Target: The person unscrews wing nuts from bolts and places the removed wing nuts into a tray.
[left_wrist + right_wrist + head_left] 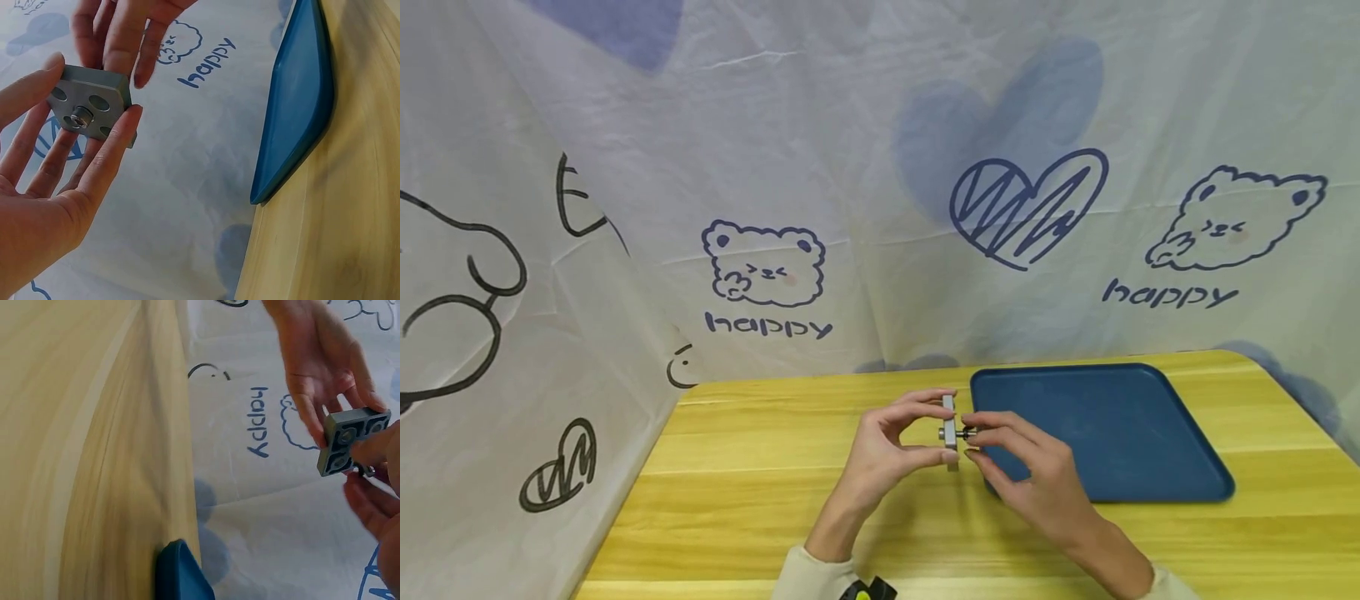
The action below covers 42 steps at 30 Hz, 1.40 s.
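Observation:
My left hand holds a small grey square metal block upright by its edges, between thumb and fingers. Several round holes run through the block, seen in the left wrist view. A socket-head screw passes through its middle, head on the left side. On the other side, my right hand pinches the screw's protruding end with thumb and fingertips. Whether a nut or washer sits on that end is hard to tell, as the fingers partly cover it. The block's recessed face shows in the right wrist view.
A blue tray lies on the wooden table, right of the block and partly beneath my right hand. A white printed cloth hangs behind the table and along its left side.

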Each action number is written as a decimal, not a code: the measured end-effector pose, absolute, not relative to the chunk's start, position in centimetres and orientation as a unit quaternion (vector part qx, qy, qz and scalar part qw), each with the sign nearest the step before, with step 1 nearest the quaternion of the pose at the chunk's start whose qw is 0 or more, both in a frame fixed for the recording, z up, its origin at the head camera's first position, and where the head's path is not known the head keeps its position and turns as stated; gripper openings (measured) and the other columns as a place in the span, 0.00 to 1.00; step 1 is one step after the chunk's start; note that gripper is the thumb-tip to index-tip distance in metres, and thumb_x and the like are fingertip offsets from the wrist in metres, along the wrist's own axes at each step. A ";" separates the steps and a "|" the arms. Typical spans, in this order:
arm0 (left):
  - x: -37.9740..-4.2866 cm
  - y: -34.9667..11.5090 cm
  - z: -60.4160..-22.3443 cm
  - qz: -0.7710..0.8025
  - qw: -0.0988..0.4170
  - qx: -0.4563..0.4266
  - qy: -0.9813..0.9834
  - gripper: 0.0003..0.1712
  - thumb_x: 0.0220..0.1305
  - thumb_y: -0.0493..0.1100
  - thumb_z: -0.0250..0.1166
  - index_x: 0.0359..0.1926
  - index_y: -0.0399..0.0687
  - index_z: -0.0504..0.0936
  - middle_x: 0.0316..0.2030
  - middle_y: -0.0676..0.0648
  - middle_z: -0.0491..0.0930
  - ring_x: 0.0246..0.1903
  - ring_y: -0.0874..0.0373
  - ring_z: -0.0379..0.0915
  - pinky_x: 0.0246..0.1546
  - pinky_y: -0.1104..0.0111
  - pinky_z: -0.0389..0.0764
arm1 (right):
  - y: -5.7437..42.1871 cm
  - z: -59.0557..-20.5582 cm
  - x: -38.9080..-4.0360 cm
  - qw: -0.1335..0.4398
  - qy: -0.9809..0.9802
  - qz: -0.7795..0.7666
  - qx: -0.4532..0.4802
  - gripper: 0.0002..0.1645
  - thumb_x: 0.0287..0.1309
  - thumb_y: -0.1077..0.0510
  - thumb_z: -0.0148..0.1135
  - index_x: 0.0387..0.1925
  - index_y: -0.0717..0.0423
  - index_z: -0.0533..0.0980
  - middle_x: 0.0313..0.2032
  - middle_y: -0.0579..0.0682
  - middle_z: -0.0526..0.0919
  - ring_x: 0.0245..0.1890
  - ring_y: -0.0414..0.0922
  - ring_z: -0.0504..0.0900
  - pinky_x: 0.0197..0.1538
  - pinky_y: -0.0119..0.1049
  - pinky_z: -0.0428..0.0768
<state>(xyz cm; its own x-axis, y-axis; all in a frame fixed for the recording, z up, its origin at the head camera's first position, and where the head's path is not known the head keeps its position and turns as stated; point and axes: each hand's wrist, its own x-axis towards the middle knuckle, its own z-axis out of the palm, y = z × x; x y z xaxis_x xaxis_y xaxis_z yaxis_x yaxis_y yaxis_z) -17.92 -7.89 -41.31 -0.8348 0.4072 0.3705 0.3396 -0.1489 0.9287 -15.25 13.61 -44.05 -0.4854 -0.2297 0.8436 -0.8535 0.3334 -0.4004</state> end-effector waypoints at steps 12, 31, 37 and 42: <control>-17.6 -7.5 -41.3 0.712 0.051 0.287 0.639 0.22 0.52 0.24 0.77 0.50 0.32 0.86 0.64 0.42 0.77 0.66 0.47 0.72 0.47 0.53 0.87 | 14.5 -42.4 -14.9 0.028 -0.710 0.692 0.125 0.19 0.71 0.58 0.65 0.56 0.69 0.78 0.50 0.64 0.83 0.43 0.49 0.89 0.46 0.46 0.89; -17.4 -7.0 -41.6 0.698 0.067 0.297 0.648 0.21 0.54 0.25 0.76 0.51 0.33 0.87 0.64 0.43 0.77 0.67 0.40 0.68 0.46 0.55 0.88 | 14.7 -42.6 -14.8 -0.033 -0.708 0.699 0.091 0.19 0.66 0.60 0.70 0.51 0.71 0.79 0.41 0.62 0.88 0.37 0.51 0.90 0.42 0.50 0.89; -17.6 -7.1 -41.5 0.698 0.067 0.284 0.654 0.22 0.54 0.26 0.77 0.52 0.34 0.86 0.64 0.45 0.77 0.66 0.46 0.72 0.47 0.55 0.87 | 14.0 -43.0 -14.3 0.123 -0.774 0.598 0.167 0.08 0.63 0.64 0.71 0.44 0.56 0.83 0.40 0.49 0.88 0.38 0.42 0.89 0.40 0.37 0.89; -17.7 -7.5 -41.5 0.701 0.058 0.274 0.656 0.22 0.53 0.27 0.77 0.52 0.35 0.87 0.64 0.45 0.78 0.65 0.50 0.73 0.50 0.56 0.87 | 13.4 -43.4 -14.4 0.247 -0.782 0.515 0.248 0.17 0.56 0.72 0.74 0.42 0.49 0.84 0.41 0.44 0.88 0.36 0.39 0.88 0.37 0.32 0.88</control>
<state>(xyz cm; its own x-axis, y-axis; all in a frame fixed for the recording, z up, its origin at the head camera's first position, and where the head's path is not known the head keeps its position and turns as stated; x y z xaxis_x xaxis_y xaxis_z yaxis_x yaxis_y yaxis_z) -17.66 -7.49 -41.48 -0.8431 0.4412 0.3075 0.2777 -0.1325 0.9515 -14.38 13.45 -43.41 -0.7550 -0.1330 0.6421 -0.6424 0.3467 -0.6835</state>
